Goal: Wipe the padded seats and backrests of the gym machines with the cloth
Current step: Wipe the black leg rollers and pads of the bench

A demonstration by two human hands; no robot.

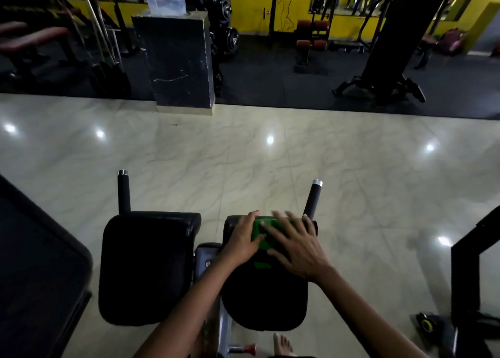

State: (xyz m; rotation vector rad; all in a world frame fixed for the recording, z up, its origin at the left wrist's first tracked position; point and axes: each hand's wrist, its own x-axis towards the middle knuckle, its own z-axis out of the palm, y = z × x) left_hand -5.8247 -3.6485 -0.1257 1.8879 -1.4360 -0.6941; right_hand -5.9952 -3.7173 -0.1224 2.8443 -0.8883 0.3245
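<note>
Two black padded pads sit side by side on a machine below me: the left pad [147, 268] and the right pad [266, 301]. A green cloth [261, 234] lies on the far part of the right pad. My left hand [243, 237] rests on the cloth's left edge with the thumb touching it. My right hand [296, 245] lies flat on the cloth with fingers spread, slightly blurred. A small bit of green shows on the pad just below the hands.
Two upright black handles with silver caps, the left handle [123, 192] and the right handle [313, 198], stand behind the pads. A metal frame [211, 260] runs between the pads. A black bench [35, 263] is at left, a black frame [468, 276] at right. My bare foot [282, 344] is below.
</note>
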